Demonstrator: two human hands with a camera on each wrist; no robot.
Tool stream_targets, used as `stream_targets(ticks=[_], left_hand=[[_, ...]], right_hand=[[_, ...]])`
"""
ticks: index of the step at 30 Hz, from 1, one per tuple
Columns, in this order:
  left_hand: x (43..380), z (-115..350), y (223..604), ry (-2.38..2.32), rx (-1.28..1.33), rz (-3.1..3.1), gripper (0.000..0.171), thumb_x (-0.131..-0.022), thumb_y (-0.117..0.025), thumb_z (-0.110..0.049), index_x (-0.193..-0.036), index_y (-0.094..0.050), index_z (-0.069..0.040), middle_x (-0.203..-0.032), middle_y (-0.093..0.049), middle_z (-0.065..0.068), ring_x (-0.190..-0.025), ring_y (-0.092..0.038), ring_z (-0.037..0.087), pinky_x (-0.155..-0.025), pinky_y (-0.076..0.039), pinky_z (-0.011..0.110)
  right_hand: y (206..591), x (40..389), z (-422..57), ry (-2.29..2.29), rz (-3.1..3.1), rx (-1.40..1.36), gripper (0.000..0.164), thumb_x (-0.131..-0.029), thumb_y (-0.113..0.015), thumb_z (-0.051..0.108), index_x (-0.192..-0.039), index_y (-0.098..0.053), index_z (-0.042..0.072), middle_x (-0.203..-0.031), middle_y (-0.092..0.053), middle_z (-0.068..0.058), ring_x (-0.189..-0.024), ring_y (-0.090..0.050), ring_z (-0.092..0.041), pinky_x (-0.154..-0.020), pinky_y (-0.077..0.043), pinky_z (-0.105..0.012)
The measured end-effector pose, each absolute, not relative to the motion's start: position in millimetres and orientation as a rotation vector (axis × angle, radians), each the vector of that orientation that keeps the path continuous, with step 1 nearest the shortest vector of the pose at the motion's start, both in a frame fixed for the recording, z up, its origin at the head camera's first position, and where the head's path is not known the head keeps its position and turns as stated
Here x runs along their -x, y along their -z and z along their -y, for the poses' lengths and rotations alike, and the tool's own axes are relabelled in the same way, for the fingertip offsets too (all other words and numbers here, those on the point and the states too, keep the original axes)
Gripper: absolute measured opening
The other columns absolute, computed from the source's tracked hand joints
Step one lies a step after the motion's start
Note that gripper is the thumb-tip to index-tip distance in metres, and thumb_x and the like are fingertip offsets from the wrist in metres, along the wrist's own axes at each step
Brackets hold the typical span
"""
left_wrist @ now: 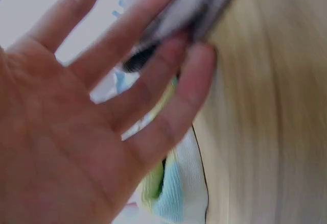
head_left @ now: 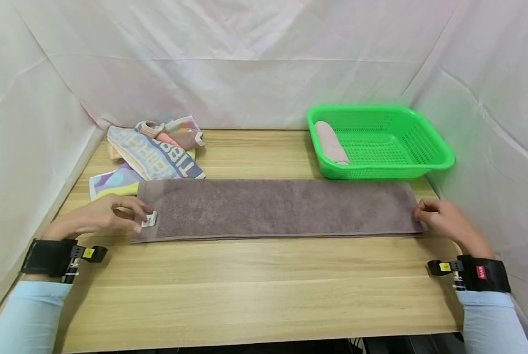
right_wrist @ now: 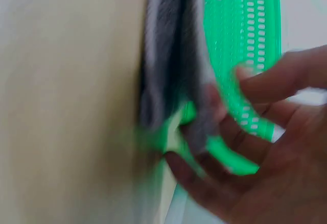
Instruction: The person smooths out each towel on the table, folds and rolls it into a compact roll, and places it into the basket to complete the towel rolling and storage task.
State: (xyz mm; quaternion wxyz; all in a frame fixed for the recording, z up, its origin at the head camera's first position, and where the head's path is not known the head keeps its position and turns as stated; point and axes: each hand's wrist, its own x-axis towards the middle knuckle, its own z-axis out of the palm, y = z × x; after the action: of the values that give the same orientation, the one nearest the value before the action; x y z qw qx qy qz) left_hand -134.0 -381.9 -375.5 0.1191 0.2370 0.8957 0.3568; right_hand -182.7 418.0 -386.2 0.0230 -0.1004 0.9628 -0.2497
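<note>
A long brown-grey towel (head_left: 273, 209), folded into a strip, lies flat across the wooden table (head_left: 246, 285). My left hand (head_left: 142, 221) rests at its left end, straight fingertips (left_wrist: 173, 43) touching the cloth (left_wrist: 179, 4) beside a small white label (head_left: 149, 219). At the right end my right hand (head_left: 421, 211) pinches the towel (right_wrist: 163, 55) between thumb and curled fingers (right_wrist: 194, 170). Both wrist views are blurred.
A green plastic basket (head_left: 423, 147) stands at the back right, just behind the towel, with a rolled pink towel (head_left: 330, 142) inside. A pile of colourful patterned towels (head_left: 158, 152) lies at the back left. White sheets wall in three sides.
</note>
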Motion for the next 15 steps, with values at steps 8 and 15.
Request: stream_targets(ticks=[8,15], left_hand=[[145.5,371.3,373.2,-0.872,-0.41,-2.788,0.039,-0.075,-0.092,-0.014,-0.102,-0.066,-0.004,-0.101,-0.071,0.011,-0.089,-0.067,0.013,-0.076,-0.057,0.026],[153.1,370.1,372.1,-0.858,-0.323,-2.72,0.036,-0.082,-0.087,-0.018,-0.107,-0.065,-0.005,-0.085,-0.059,0.004,-0.068,-0.054,0.006,-0.064,-0.046,0.024]], right_hand=[[381.1,216.4,-403.3,0.887,-2.76,0.009,0.084,-0.104,-0.059,0.033,-0.15,-0.017,-0.023,-0.135,-0.04,-0.049,-0.117,-0.051,-0.057,-0.099,-0.048,-0.059],[383.0,233.5,-408.1,0.892,-2.636,-0.16,0.099,-0.098,-0.069,0.038,-0.154,-0.011,-0.021,-0.155,-0.02,-0.048,-0.135,-0.036,-0.059,-0.109,-0.039,-0.064]])
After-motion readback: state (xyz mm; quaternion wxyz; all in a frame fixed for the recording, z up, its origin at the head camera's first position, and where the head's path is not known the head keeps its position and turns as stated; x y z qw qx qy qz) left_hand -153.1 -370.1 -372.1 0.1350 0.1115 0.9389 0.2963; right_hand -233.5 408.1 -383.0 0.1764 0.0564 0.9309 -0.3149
